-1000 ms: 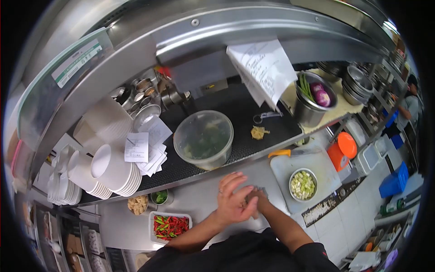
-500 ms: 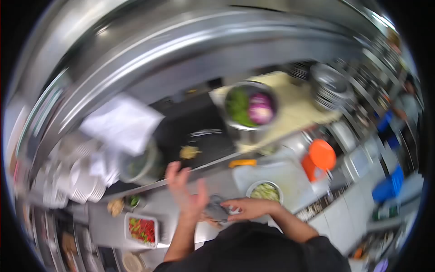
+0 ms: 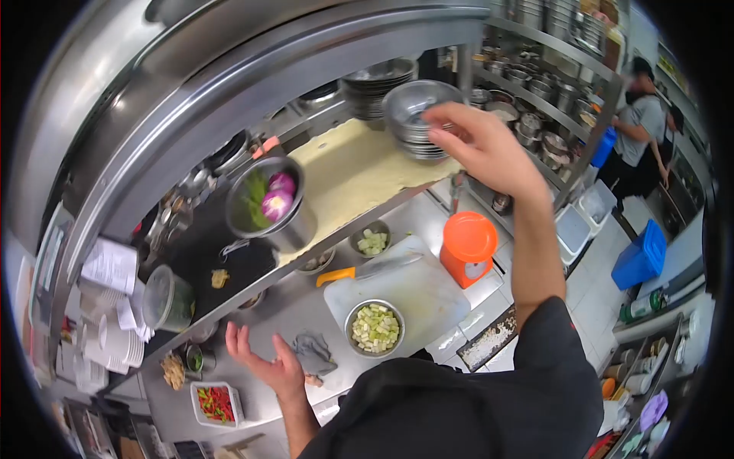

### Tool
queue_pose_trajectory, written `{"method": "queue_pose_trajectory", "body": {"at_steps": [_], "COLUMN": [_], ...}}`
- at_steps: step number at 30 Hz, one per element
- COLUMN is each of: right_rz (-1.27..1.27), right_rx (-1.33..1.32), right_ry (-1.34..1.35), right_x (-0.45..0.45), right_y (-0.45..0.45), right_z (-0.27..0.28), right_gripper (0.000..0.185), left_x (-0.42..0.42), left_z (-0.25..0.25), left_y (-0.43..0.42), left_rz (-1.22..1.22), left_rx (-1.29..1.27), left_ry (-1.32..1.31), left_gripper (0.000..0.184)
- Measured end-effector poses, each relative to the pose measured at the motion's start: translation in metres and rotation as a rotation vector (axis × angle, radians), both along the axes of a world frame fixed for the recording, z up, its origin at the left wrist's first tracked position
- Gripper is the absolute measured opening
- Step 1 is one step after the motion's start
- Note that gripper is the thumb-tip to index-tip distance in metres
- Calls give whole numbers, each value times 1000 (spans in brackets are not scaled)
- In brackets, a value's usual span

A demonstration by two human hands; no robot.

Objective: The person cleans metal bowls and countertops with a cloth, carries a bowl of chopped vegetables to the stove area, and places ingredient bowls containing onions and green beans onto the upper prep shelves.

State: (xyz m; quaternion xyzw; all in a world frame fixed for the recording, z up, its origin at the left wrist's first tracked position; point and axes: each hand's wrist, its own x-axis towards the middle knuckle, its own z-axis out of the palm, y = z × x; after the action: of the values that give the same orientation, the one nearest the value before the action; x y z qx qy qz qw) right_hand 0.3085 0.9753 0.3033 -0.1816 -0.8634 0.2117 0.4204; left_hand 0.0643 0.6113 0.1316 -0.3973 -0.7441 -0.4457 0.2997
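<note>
My right hand reaches up to a stack of steel bowls on the shelf. Its thumb and fingers are apart at the top bowl's right rim; whether they touch it I cannot tell. Low over the counter, my left hand is open and empty, fingers spread. Beside it lies a crumpled grey cloth. A steel bowl of diced pale-green vegetable stands at the near edge of a white cutting board. A knife with an orange handle lies along the board's far edge.
A steel pot with onions and greens stands on the shelf. An orange kitchen scale sits right of the board. Cut red and green peppers fill a white tub. Another person stands at the far right beyond a rack.
My right hand has left the grey cloth and risen to the bowl stack. The cloth now lies on the counter. My left hand stays open, and the view has swung right.
</note>
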Motion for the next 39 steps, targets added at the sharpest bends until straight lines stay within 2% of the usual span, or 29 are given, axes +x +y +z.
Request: {"method": "queue_pose_trajectory", "body": {"at_steps": [2, 4, 6, 12, 14, 19, 21, 23, 24, 26, 28, 32, 36, 39], "right_rz": [-117, 151, 256, 396, 364, 219, 154, 56, 16, 26, 144, 34, -9, 61], "right_rx": [210, -38, -131, -229, -251, -143, -180, -242, -359, -504, -559, -638, -735, -612], "right_ry": [-54, 44, -15, -139, -198, -174, -162, -221, -204, -125, -99, -126, -81, -83], "right_x": [-7, -8, -3, 24, 41, 104, 133, 170, 187, 238, 288, 354, 402, 420], "right_y": [17, 2, -21, -60, -65, -63, -61, -55, -57, -47, -18, 0, 7, 16], "right_z": [-4, -4, -5, -24, -17, -12, -20, -21, -27, -56, -85, -113, -100, -79], "right_gripper": [33, 34, 34, 33, 36, 38, 38, 40, 41, 48, 57, 54, 43, 41], "left_x": [10, 20, 24, 24, 19, 39, 61, 87, 95, 130, 173, 257, 317, 340], "left_z": [-10, -19, -30, -66, -75, -65, -55, -44, -46, -45, -51, -71, -78, -68], "left_y": [-1, -2, 1, 13, 19, 67, 91, 109, 118, 133, 150, 168, 199, 225], "left_rz": [-20, -7, -50, -235, -274, -362, -302, -382, -421, -471, -523, -637, -721, -775], "left_rx": [35, 24, 70, 65, -30, 82, 53, 40, 13, -42, -112, -195, -283, -218], "left_ry": [-29, -58, -99, -179, -121, -112, -148, -186, -143, -143, -210, -374, -366, -363], "left_gripper": [51, 50, 50, 50, 51, 50, 51, 55, 55, 49, 45, 46, 49, 51]}}
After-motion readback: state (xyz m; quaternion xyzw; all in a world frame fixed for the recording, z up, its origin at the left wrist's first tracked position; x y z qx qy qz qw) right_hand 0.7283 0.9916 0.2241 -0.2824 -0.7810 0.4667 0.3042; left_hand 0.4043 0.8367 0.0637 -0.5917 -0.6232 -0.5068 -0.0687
